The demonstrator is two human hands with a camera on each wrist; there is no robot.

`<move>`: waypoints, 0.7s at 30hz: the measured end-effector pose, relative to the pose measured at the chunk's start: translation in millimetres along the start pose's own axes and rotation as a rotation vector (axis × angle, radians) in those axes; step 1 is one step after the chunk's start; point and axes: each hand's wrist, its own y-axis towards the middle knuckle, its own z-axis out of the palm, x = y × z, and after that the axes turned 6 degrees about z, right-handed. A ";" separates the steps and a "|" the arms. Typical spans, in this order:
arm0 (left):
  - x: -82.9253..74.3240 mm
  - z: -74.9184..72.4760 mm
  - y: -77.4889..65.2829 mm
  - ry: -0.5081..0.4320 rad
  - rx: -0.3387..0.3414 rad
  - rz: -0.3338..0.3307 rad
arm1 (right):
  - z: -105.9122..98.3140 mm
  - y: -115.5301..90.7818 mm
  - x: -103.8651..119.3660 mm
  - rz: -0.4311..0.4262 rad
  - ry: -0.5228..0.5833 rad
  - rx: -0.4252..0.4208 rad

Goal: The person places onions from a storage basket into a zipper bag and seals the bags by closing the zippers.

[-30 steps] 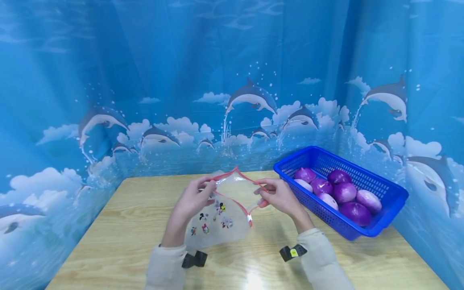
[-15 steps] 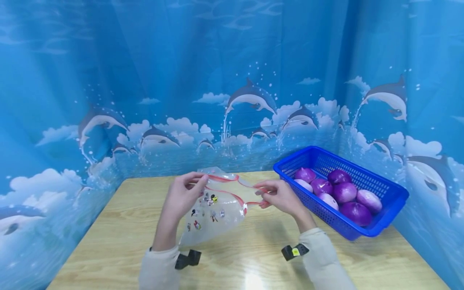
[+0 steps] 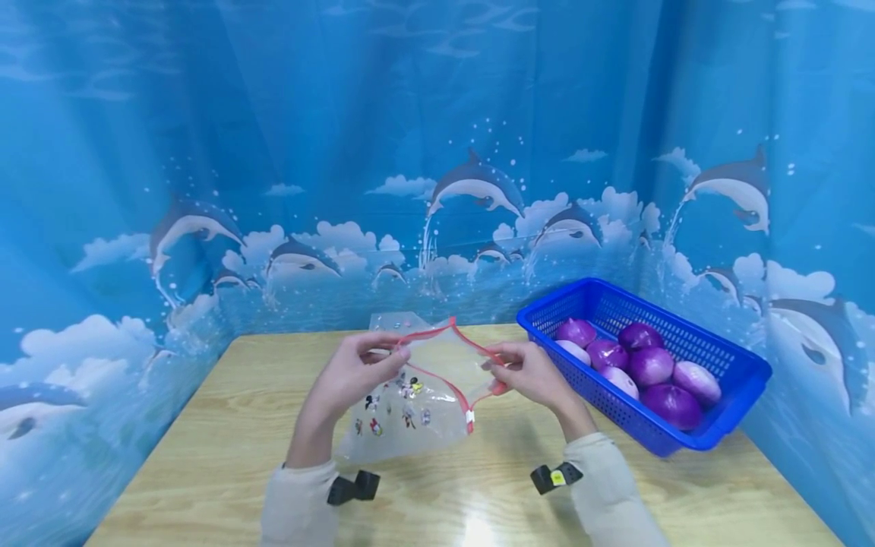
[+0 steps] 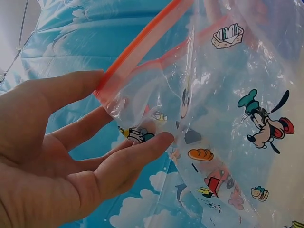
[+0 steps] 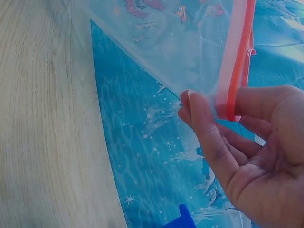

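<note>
A clear zip bag [image 3: 437, 429] with small cartoon prints and a red zip edge is held up over the table, its mouth spread into a diamond shape. My left hand [image 3: 342, 384] grips the left side of the mouth; in the left wrist view its fingers and thumb touch the clear film [image 4: 218, 95] around the red edge. At the other side, my right hand [image 3: 529, 372] holds the red rim between thumb and fingers, as the right wrist view also shows the hand [image 5: 256, 152] doing. A white slider [image 3: 469, 416] sits at the near corner.
To the right stands a blue perforated basket [image 3: 734, 414] with several purple onions [image 3: 649, 365] in it. The wooden table [image 3: 205, 456] meets a blue dolphin-print curtain [image 3: 383, 152] at the back and sides.
My left hand has shifted slightly left, taking the bag's body along. Half a second ago the mouth looked flatter; now it is spread wider again. The right hand has barely moved.
</note>
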 end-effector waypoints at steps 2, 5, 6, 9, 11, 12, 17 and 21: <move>0.2 0.8 0.5 -0.006 0.000 -0.011 | -1.2 0.0 0.1 0.011 -0.015 0.003; 0.6 2.1 0.8 -0.015 -0.004 -0.027 | -3.8 -0.3 0.1 0.016 -0.036 0.011; 0.8 2.6 1.0 -0.018 -0.007 -0.035 | -4.8 -0.5 0.1 0.014 -0.046 0.016; 1.6 3.8 2.4 -0.032 -0.015 -0.058 | -8.0 -2.2 1.2 0.010 -0.063 0.025; 1.8 4.4 3.2 -0.045 -0.019 -0.070 | -10.0 -3.7 2.3 0.012 -0.073 0.027; 1.8 4.6 3.6 -0.050 -0.023 -0.074 | -11.2 -4.5 3.0 0.014 -0.079 0.027; 2.8 4.5 5.8 -0.089 -0.032 -0.083 | -18.9 -9.7 6.7 0.036 -0.084 0.030; 5.6 3.0 7.6 -0.131 -0.044 -0.071 | -30.0 -10.3 10.9 0.030 -0.106 0.029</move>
